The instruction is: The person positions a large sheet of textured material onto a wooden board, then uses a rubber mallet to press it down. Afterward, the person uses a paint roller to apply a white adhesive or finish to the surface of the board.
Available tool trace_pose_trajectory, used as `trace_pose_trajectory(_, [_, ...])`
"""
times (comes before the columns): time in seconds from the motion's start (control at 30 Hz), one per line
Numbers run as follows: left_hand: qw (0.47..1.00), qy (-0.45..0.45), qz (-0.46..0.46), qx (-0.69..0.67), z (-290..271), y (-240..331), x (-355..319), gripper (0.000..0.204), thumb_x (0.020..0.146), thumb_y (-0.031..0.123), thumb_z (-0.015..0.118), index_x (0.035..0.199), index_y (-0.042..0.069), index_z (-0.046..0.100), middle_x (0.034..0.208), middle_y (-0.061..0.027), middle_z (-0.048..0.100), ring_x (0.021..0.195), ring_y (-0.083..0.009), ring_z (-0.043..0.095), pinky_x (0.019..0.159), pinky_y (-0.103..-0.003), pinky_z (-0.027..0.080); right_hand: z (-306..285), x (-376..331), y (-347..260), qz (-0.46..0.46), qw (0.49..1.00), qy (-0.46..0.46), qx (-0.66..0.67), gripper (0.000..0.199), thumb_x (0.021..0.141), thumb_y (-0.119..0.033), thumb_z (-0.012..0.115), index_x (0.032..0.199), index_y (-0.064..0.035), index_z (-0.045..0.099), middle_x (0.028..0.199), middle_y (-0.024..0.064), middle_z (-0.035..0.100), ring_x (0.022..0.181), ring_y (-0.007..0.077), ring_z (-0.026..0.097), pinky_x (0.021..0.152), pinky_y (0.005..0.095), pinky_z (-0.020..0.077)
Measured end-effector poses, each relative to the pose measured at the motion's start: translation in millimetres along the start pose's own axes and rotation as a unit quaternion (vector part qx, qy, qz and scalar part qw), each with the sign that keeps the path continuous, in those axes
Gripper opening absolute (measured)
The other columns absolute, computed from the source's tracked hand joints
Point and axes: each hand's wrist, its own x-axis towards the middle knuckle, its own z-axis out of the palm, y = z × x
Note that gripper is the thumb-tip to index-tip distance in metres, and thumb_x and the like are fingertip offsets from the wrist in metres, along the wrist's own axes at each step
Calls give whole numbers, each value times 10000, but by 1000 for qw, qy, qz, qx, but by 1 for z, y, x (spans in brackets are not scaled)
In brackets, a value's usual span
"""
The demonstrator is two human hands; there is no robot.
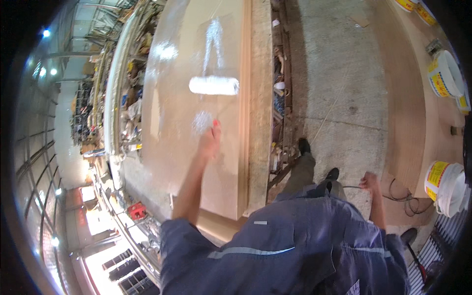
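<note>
We find the white paint roller (214,85) lying on the tan wooden panel (196,162), directly ahead of the left hand (210,141), its long axis running crosswise to the outstretched forearm and to the panel's length. The left hand is the nearer one; its grip is closed, apparently around the roller's handle, though the handle itself is too faint to confirm. The right hand (369,182) hangs well apart at our side, its grip fisted on a thin dark cable (399,196)
</note>
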Motion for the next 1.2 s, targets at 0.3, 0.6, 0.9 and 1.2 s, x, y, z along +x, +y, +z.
trace_pose_trajectory(0.3, [992,6,-97,-83,59,-57,-335,413,999,379,444,1068,1,594,935,-287,636,903,-445,625,751,-493,483,16,-18,-119,-133,989,-23,-64,267,924,-244,475,1068,-39,566,816,91,605,594,176,626,476,326,517])
trace_pose_trajectory(0.6, [999,-2,-33,-22,34,6,-135,598,1008,473,370,882,-63,605,811,-329,605,836,-498,614,678,-541,448,-10,-18,-19,12,998,27,-48,247,928,-246,462,1064,-61,556,832,71,604,601,179,615,497,339,521])
trace_pose_trajectory(0.9, [998,-24,35,37,-34,178,241,813,977,564,221,639,-46,638,579,-210,618,500,-309,645,532,-426,546,-2,-97,21,21,990,117,70,194,959,-266,484,1004,-99,573,791,45,616,588,156,638,483,305,520])
trace_pose_trajectory(1.2, [998,7,64,19,-17,75,102,789,978,610,264,790,-69,621,750,-284,629,798,-429,637,706,-489,470,33,-76,-1,-9,997,54,45,239,956,-234,461,1098,-83,581,819,57,619,616,156,638,507,290,524])
